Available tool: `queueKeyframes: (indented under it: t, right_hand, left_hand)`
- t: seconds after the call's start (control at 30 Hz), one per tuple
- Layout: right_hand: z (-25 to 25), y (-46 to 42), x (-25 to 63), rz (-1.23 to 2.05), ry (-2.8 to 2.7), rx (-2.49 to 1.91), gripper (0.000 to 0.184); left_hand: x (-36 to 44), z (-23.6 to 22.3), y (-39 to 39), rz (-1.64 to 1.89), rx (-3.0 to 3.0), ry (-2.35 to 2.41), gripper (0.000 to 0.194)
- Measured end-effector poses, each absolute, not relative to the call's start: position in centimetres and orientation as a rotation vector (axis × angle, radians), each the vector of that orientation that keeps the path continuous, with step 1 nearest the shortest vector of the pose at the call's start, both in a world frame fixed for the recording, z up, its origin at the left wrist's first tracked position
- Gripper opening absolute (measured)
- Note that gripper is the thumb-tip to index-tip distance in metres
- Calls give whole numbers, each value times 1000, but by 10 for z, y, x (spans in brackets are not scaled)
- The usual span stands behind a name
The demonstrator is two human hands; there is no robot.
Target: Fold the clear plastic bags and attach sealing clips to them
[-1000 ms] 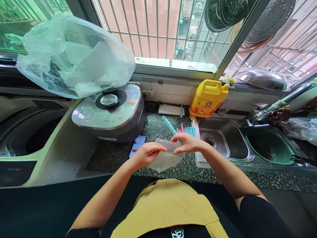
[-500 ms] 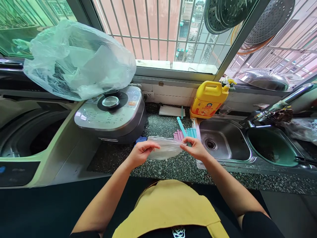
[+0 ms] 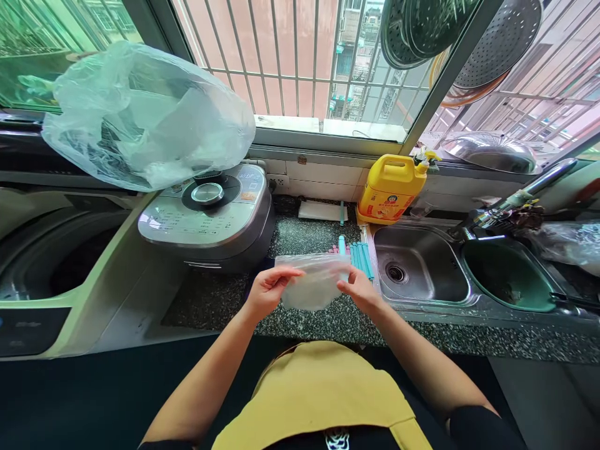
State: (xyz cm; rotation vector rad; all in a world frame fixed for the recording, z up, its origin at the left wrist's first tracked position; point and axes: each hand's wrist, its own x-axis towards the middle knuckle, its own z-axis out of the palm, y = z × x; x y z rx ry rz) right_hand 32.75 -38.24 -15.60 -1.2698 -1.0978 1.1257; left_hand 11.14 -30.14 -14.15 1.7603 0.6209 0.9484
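Observation:
A small clear plastic bag (image 3: 313,282) is held up over the speckled countertop (image 3: 319,319), flat side toward me. My left hand (image 3: 268,289) pinches its left edge. My right hand (image 3: 359,289) pinches its right edge and also grips a teal stick (image 3: 342,245) that points up and away from me. Just behind the bag, several teal and pink sticks (image 3: 360,256) lie in a row on the counter beside the sink.
A grey rice cooker (image 3: 209,215) stands to the left under a large clear plastic bag (image 3: 145,119). A yellow detergent jug (image 3: 390,187) stands at the back. To the right are a steel sink (image 3: 422,275) and a green basin (image 3: 509,275). A washing machine (image 3: 51,262) is at far left.
The bag was turned from hanging below the hands, to stretched flat, to held up facing me. The teal stick in my right hand swung from slanting left to nearly upright.

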Motion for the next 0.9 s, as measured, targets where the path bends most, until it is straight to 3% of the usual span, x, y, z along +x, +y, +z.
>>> queueKeyframes:
  t: [0.17,0.27,0.37,0.43,0.5,0.6,0.7,0.8,0.9]
  right_hand:
    - [-158,-384,323,869,-1288,-1427,32]
    - [-145,-385,333,729,-1587,-1425,23]
    - [-135,-384,340,697,-1811,-1407,18]
    - [-134,-385,342,684,-1876,-1428,16]
    - [-137,-387,343,665,-1884,-1484,17]
    - [-147,-393,344,660,-1859,-1585,18]
    - [-156,-398,345,682,-1855,-1633,19]
    - [-156,-400,345,699,-1886,-1632,20]
    - [-149,-397,345,730,-1954,-1576,17]
  left_hand:
    - [104,-140,-297,1071,1979,739,26]
    - [105,-117,-286,1181,2187,815,49]
    - [118,-103,-273,852,2376,584,62]
    - [127,-114,-267,690,2334,528,57]
    - [129,-145,-264,701,2218,823,35]
    - [117,-208,-269,456,2215,1364,25]
    - [105,-254,-280,266,2225,1564,23]
    - [108,-255,-284,470,2188,1445,27]
    - [122,-223,-282,774,2139,988,33]
